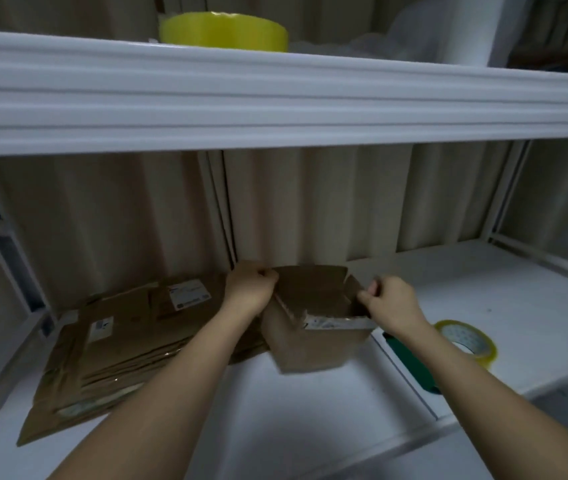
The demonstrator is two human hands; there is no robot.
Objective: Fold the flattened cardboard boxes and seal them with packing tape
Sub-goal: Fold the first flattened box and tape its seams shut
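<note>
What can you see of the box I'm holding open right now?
The small cardboard box is plain brown corrugated board, opened into shape with its top unsealed and flaps up. A pale strip of old tape or label runs along its near top edge. It sits tilted on the white shelf, its left side against the stack of flattened boxes. The left hand grips its far-left flap; the right hand pinches the right flap.

We reach both bare forearms forward, our left hand [249, 287] curled with fingers pinching at its right side, our right hand [391, 301] likewise pinching with curled fingers.
</note>
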